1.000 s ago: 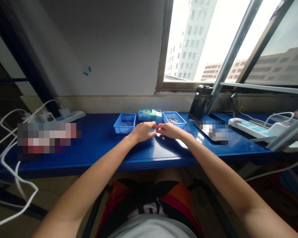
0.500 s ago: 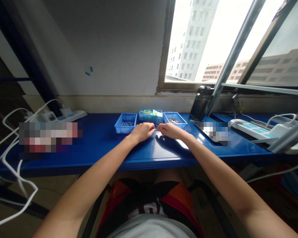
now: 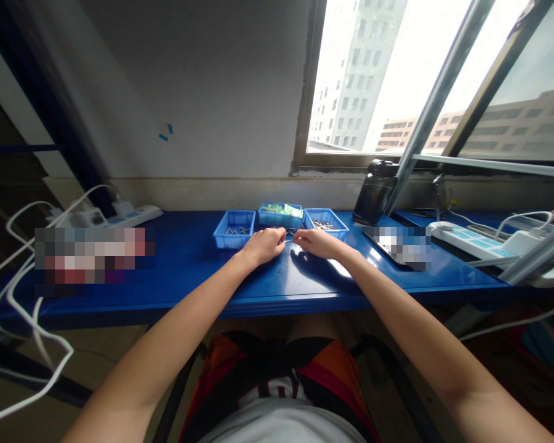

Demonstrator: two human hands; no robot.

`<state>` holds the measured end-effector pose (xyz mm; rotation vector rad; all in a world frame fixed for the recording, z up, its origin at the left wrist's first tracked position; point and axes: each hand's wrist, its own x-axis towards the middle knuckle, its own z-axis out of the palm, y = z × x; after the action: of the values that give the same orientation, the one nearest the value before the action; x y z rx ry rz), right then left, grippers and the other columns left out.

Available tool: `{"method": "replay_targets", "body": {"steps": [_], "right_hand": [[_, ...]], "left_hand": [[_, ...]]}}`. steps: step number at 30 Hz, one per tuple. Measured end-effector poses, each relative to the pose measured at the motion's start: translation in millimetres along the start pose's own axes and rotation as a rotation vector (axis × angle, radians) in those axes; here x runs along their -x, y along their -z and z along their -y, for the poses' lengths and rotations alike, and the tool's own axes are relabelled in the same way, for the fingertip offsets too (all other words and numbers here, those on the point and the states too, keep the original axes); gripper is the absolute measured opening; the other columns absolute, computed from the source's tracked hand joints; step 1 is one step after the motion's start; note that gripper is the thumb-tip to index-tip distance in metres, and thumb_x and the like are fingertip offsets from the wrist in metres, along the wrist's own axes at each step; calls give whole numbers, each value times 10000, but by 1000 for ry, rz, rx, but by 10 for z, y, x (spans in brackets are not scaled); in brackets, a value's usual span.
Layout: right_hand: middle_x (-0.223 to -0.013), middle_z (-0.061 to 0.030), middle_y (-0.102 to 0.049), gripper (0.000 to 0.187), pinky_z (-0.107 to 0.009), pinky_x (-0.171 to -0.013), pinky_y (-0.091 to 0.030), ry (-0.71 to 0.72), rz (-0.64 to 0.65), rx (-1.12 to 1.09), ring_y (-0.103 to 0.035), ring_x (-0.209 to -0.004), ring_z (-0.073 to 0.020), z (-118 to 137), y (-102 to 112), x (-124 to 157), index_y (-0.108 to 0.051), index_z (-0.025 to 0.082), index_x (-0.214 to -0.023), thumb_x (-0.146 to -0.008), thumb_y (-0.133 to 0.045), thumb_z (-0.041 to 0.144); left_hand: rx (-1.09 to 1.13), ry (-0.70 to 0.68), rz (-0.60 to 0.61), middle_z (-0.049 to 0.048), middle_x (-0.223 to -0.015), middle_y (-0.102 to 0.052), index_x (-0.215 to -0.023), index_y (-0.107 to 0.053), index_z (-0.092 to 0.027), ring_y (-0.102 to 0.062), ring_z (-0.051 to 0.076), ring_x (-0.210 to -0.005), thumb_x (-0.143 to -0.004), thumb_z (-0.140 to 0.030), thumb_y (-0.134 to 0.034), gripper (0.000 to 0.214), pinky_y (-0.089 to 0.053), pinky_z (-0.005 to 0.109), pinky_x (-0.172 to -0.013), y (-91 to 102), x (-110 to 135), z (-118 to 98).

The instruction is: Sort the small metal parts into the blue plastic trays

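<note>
Two hands, left [image 3: 264, 246] and right [image 3: 316, 243], curl nearly closed at a slim silvery piece [image 3: 288, 240], holds unclear; slipping could drop it onto the glossy blue counter [image 3: 175, 271].

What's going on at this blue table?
A person's left hand and right hand are close together over the blue table, a small thin piece between their fingertips, too small to identify. Around them stand three blue trays: the left tray and right tray hold small metallic-looking parts, the middle tray a green packet.
</note>
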<state>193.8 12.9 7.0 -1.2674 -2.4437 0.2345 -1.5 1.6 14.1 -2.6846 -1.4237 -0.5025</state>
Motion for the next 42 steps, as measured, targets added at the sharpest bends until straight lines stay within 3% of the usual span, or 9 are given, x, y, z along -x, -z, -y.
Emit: {"method": "replay_targets", "body": {"steps": [6,35,42], "right_hand": [[-661,-7,-627,184,-195,-573,-360,7,-12,22,-522,-578,-101,33,12,3,-646,178,-839,-802,-499,282],[-648,-20,-640,236,-205,-580,-371,-12,-39,26,-539,-564,-109,32,44,13,-627,181,-904,-854,-441,316],[-669,-26,-648,289,-212,-613,-389,14,-7,-42,-555,-592,-116,7,30,11,-622,177,-879,-878,-377,330]], "left_hand": [[-1,-12,12,45,-869,-649,-888,-533,-214,-626,198,-764,-819,-282,-481,111,-444,250,-638,20,13,-1],[-58,69,34,92,-924,-662,-993,-540,-196,-634,225,-835,-925,-372,-253,344,-455,289,-694,-1,13,-37],[5,-11,-25,58,-953,-648,-985,-539,-227,-626,227,-827,-890,-391,-363,259,-456,287,-671,10,13,-18]]}}
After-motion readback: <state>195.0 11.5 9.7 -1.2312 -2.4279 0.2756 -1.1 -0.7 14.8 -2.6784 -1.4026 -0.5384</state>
